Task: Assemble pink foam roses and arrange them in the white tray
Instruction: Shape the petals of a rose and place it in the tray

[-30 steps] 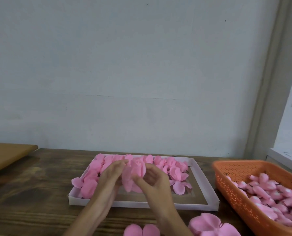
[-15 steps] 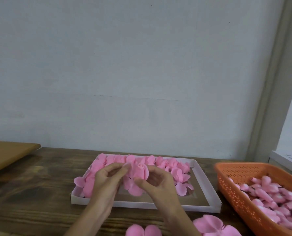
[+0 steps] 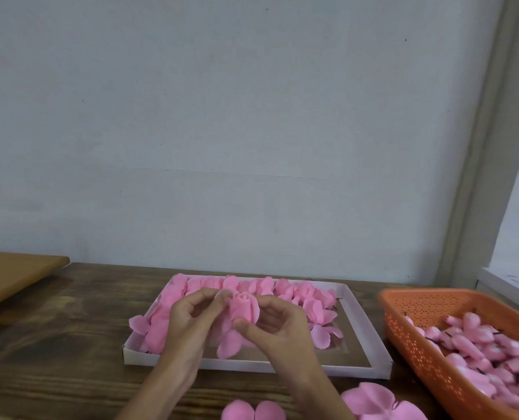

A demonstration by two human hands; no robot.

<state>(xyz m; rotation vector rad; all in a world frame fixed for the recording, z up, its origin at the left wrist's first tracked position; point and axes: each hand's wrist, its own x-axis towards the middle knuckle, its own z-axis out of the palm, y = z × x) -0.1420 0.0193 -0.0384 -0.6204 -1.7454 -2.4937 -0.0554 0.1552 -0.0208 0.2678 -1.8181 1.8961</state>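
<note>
**One pink foam rose held over one white tray by two hands**

One rose (image 3: 243, 308) is held upright above the middle of the single white tray (image 3: 237, 364), which is laid on the wooden table (image 3: 55, 344). The left hand (image 3: 191, 318) is curled, and an outer petal on the rose's left is pinched by its fingertips. The right hand (image 3: 281, 327) is curled too, with the rose's near right side pinched between thumb and fingers. Both forearms are reached in from the near edge. The tray's far and left parts are filled with finished roses (image 3: 282, 291), too overlapped to be counted. One orange basket (image 3: 403, 328) at the right is heaped with pink buds (image 3: 479, 338). Two loose petal pieces (image 3: 253, 411) (image 3: 373, 398) are seen at the near edge. One brown board (image 3: 13, 274) is seen at far left.
</note>
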